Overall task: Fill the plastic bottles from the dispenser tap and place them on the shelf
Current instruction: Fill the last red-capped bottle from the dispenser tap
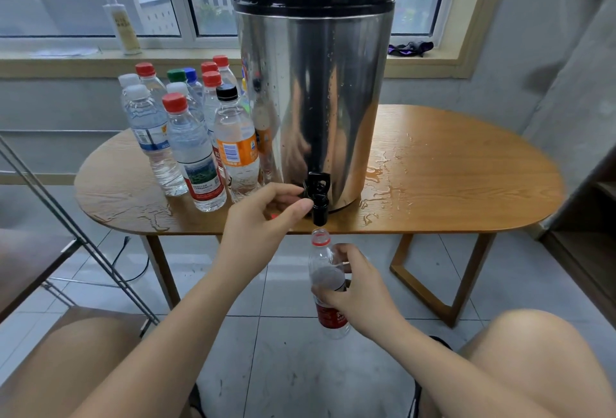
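A tall steel dispenser [316, 84] with a black lid stands on the wooden table [466, 184]. Its black tap [318, 195] juts over the front edge. My left hand [266, 217] pinches the tap lever with thumb and fingers. Below the table edge, my right hand [360, 291] grips an uncapped clear bottle [325, 271] with a red neck ring and red label, its mouth right under the spout. The bottle looks mostly empty. Several capped bottles [186, 137] stand in a cluster left of the dispenser.
Water puddles [386, 190] lie on the table around the dispenser base. A metal rack frame [66, 217] slants at the left. A pump bottle [121, 17] and a dark cloth [410, 48] sit on the windowsill. My knees frame the tiled floor below.
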A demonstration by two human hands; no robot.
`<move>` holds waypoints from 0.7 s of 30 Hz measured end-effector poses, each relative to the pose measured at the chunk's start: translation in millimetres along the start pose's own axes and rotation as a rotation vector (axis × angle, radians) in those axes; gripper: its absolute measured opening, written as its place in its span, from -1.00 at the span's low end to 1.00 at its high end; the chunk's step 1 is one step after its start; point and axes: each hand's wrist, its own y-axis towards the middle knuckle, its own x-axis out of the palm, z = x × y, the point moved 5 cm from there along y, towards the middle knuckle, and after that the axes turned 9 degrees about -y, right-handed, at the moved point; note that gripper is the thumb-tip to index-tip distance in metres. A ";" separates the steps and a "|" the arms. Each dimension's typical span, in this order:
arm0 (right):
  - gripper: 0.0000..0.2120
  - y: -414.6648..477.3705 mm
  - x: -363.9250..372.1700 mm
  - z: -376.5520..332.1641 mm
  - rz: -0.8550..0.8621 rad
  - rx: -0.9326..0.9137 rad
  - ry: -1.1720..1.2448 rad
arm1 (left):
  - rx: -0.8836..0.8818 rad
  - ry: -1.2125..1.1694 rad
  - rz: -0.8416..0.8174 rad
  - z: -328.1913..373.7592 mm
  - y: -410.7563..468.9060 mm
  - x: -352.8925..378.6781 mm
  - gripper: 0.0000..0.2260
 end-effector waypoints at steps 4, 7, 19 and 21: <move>-0.38 1.3 0.1 -1.8 -0.013 0.027 0.046 | -0.038 -0.128 -0.021 17.4 5.9 15.9 -0.89; -0.36 3.6 0.9 -1.6 -0.015 0.037 0.054 | -0.057 -0.109 0.003 19.4 13.9 17.7 -0.81; -0.34 6.7 1.7 0.3 -0.012 0.054 0.081 | -0.219 -0.148 0.100 13.5 36.9 24.8 -0.57; -0.35 6.9 2.2 0.3 -0.018 0.054 0.081 | -0.231 -0.116 0.099 11.6 39.7 26.1 -0.57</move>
